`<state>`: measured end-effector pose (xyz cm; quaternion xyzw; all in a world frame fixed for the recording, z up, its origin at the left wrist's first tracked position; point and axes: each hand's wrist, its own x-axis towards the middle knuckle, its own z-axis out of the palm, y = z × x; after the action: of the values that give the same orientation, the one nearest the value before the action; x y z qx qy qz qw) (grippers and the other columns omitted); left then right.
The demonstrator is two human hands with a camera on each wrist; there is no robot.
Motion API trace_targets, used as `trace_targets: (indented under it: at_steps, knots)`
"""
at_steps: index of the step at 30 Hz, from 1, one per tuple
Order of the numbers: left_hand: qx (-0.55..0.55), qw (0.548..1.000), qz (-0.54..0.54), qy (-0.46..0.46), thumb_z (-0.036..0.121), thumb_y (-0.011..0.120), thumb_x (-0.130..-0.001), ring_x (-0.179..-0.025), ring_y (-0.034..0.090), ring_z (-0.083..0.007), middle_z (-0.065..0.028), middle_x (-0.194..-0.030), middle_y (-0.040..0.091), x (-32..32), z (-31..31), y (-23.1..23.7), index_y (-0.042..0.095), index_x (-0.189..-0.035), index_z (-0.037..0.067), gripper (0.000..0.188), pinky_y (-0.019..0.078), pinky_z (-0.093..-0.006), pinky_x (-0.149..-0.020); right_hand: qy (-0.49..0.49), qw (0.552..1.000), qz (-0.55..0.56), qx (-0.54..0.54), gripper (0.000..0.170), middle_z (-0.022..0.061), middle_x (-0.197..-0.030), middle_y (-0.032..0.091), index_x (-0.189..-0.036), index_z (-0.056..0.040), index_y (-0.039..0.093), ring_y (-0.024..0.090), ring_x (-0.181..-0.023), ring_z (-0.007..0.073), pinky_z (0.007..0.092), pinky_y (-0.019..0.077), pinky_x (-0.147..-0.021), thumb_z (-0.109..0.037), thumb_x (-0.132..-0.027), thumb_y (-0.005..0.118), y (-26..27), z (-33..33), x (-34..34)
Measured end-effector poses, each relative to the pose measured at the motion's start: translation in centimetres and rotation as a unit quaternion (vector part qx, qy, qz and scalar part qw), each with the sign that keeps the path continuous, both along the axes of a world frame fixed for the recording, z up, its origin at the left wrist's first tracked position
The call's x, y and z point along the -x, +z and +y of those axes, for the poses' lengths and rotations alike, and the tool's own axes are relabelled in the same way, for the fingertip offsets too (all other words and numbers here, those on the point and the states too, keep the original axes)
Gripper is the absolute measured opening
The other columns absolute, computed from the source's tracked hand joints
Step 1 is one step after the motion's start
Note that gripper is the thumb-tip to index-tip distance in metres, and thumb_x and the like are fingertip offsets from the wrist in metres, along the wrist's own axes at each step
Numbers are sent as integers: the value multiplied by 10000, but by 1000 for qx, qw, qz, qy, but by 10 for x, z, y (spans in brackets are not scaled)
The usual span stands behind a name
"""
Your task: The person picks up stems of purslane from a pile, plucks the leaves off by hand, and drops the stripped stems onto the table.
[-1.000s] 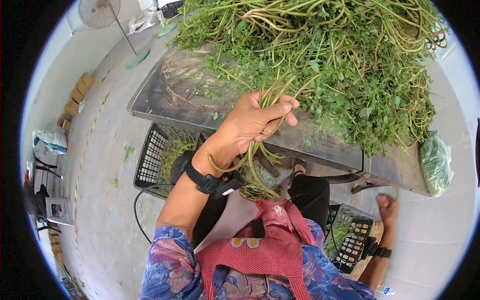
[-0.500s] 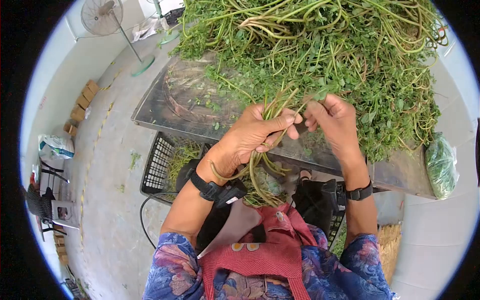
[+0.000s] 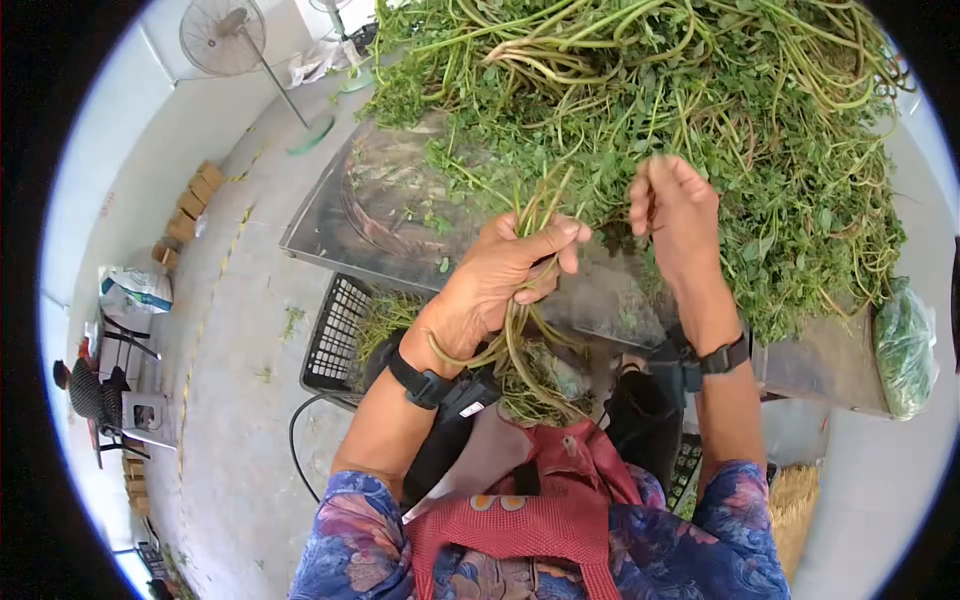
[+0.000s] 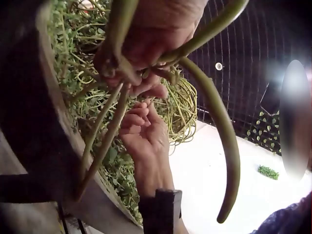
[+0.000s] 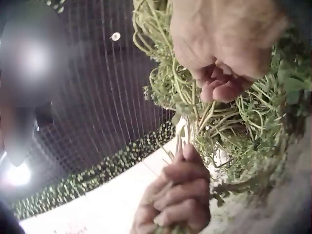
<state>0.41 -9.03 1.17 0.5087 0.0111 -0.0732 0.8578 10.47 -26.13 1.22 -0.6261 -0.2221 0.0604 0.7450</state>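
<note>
My left hand (image 3: 510, 262) grips a small bunch of green stems (image 3: 519, 325) between thumb and fingers, over the table's near edge. Their short ends stick up past the thumb, while the longer ends curve down and back toward the wrist. In the left wrist view one thick stem (image 4: 222, 141) hangs in a curve. To the right, my right hand (image 3: 680, 215) is raised in front of the pile of leafy greens (image 3: 790, 180), apart from the bunch. Its fingers (image 5: 226, 91) are curled, and nothing shows between them.
The pile covers the back and right of the wooden table (image 3: 390, 230). A plastic bag of greens (image 3: 905, 345) lies at the table's right end. Below the near edge stands a black crate (image 3: 335, 335) with stems in it. A standing fan (image 3: 225, 40) and cardboard boxes (image 3: 190, 210) are at the left.
My right hand has come up from low at the right to the stem tips by the left hand, then drawn a little away. The left hand keeps its grip on the bunch.
</note>
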Motion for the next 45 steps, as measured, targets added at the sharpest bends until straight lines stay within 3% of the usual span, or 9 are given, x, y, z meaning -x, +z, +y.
trace_targets:
  at_steps: [2, 11, 19, 25, 28, 31, 36, 40, 45]
  knots:
    - [2, 1000, 0, 28, 118, 588, -870, -367, 369, -31, -60, -664, 609, -2, 2, 2, 588, -954, -45, 184, 259, -173, -311, 67, 976, 124, -166, 195, 79, -769, 607, -977, 13, 541, 587, -578, 120, 223, 439, -436, -157, -885, 517, 10, 6, -18]
    - [-72, 990, 28, 119, 143, 632, -845, -395, 388, -30, -84, -691, 627, -5, -2, 6, 609, -920, 5, 159, 269, -174, -314, 254, 939, 206, -105, 291, 4, -655, 500, -1034, 10, 501, 401, -434, 33, 158, 296, -349, -242, -896, 547, -8, 19, -18]
    - [-85, 991, 44, 92, 138, 642, -838, -377, 382, -30, -84, -672, 625, -8, -7, 1, 616, -895, 0, 152, 257, -168, -306, 223, 964, 142, -26, 251, -40, -596, 471, -868, -26, 601, 385, -468, 13, 166, 278, -390, -277, -875, 599, -16, 22, -11]
    - [-74, 991, 34, 107, 142, 632, -845, -360, 362, -29, -45, -605, 585, -10, -8, 5, 616, -896, -18, 168, 245, -170, -302, 114, 980, -157, 43, 198, -39, -598, 517, -796, -26, 650, 380, -526, 7, 199, 324, -477, -202, -867, 593, -24, 29, -16]
    - [-51, 993, 27, 105, 150, 629, -847, -352, 352, -29, -27, -568, 557, -8, -8, 5, 617, -888, -29, 183, 245, -170, -302, 80, 993, 78, -48, 217, -42, -595, 490, -873, -21, 601, 391, -482, 26, 181, 276, -402, -229, -902, 547, -18, 14, -23]
    - [-47, 993, 28, 101, 159, 633, -846, -344, 345, -27, -19, -546, 542, -8, -7, 4, 618, -881, -35, 198, 242, -170, -301, 154, 964, 121, -180, 238, -23, -624, 498, -915, -14, 570, 406, -459, 44, 168, 259, -372, -247, -917, 522, -13, 7, -32]
    - [-51, 993, 33, 99, 165, 639, -842, -339, 347, -27, -16, -539, 540, -7, -6, 5, 621, -874, -32, 200, 235, -170, -299, 190, 958, 196, -85, 633, 54, -799, 565, -1086, -1, 563, 523, -523, 79, 150, 298, -368, -562, -915, 323, -6, 14, -18]
    - [-103, 988, 38, 104, 181, 643, -841, -345, 357, -26, -15, -546, 550, -7, -5, 4, 628, -867, -19, 202, 227, -169, -305, 254, 942, 198, -97, 659, 69, -798, 585, -1088, -3, 568, 514, -491, 83, 145, 288, -350, -581, -909, 308, -2, 16, -12]
    - [-171, 978, -14, 122, 196, 640, -845, -367, 369, -22, -5, -547, 549, -7, -14, 3, 639, -857, 2, 194, 226, -175, -333, 295, 941, 163, -8, 498, 49, -673, 570, -1055, 5, 595, 442, -420, 48, 146, 265, -328, -457, -903, 485, -10, 9, -21]
